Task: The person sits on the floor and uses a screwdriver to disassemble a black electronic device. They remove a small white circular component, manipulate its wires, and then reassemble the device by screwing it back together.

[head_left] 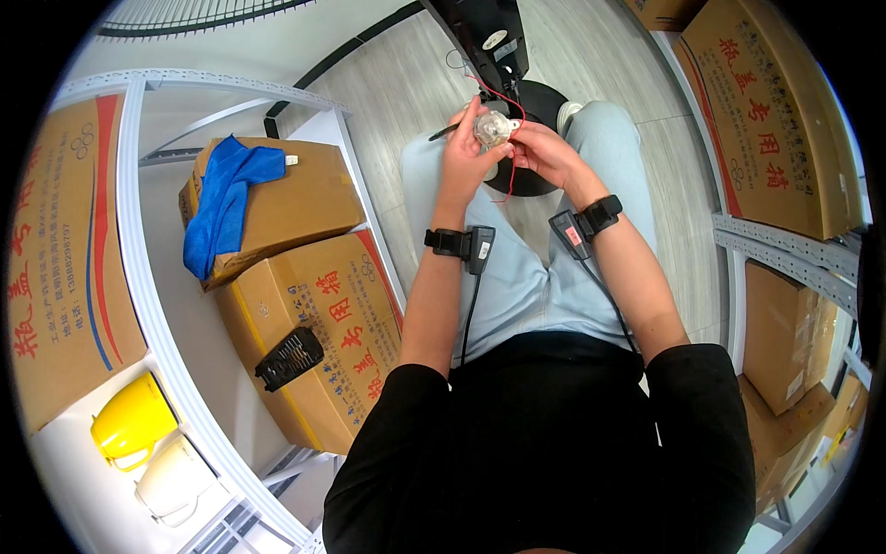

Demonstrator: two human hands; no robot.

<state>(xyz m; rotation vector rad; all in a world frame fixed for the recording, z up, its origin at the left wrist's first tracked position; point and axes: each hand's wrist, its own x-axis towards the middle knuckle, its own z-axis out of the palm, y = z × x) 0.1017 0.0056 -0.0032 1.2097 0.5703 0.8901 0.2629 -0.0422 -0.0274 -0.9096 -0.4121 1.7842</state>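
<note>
Over my knees, my left hand (464,157) is closed round a small, clear, rounded object (492,128), whose kind I cannot make out. A thin dark stick (445,132) juts out on the left side of this hand. My right hand (546,153) comes in from the other side, its fingers pinched at the right edge of the clear object, by a small white piece (515,126). A thin red cord (502,93) runs down past the right fingertips and hangs below them. Both wrists carry black straps with small boxes and cables.
Ahead stands a black post (480,42) on a round black base (531,180). On the left, a metal shelf (137,185) holds cardboard boxes (318,185), a blue cloth (231,198), a black slotted object (291,358) and two mugs (134,420). More boxes (771,120) fill the right shelf.
</note>
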